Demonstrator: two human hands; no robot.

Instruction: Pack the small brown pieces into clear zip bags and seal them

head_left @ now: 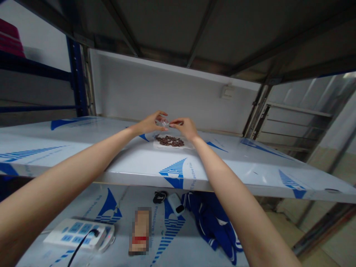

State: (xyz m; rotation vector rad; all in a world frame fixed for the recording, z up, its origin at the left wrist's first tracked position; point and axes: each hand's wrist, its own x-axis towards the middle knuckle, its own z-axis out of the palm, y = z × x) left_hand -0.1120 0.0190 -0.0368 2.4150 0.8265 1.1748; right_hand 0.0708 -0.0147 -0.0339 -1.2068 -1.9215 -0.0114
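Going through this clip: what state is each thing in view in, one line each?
Clear plastic bag: small, held up in the air.
Left hand: fingers closed on the bag.
Right hand: fingers pinched together at the bag's side, contact unclear.
White sheet: lying flat.
Dark brown pieces: loosely heaped on the sheet.
Power strip: black cable plugged in.
Blue garment: crumpled in a heap.
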